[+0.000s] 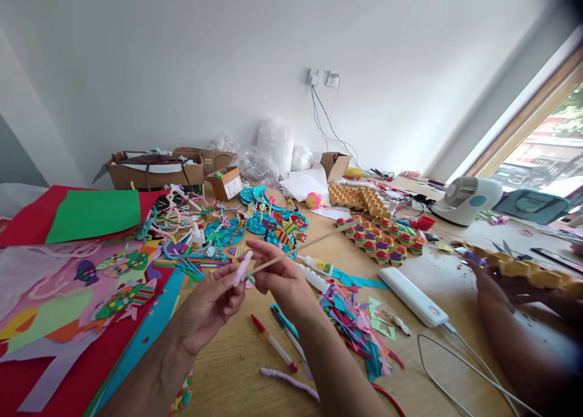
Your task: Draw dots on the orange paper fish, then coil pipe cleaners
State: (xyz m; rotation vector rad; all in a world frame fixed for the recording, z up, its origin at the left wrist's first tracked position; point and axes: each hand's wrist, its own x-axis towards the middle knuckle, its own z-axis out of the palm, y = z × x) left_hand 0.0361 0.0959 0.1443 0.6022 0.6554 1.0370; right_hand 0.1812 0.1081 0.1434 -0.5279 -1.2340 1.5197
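Note:
Above the front of the table, my left hand (212, 305) pinches a small lilac fuzzy piece (243, 269), which looks like a bent pipe cleaner. My right hand (280, 283) is closed around a thin wooden stick (319, 240) that slants up to the right. The stick's near end meets the lilac piece between my fingers; whether they are joined is hidden. Below my hands lie a red pen (274, 343), a blue pen (288, 327) and a loose lilac pipe cleaner (290, 380). A glue bottle (319, 265) lies just beyond my right hand.
Coloured paper sheets (98, 215) and cut-out fish cover the left. Paper scraps (353, 323), a white power strip (413, 297) and painted egg cartons (380, 238) lie right. Another person's hand (494, 301) works beside a yellow carton (523, 270). A fan (469, 198) stands behind.

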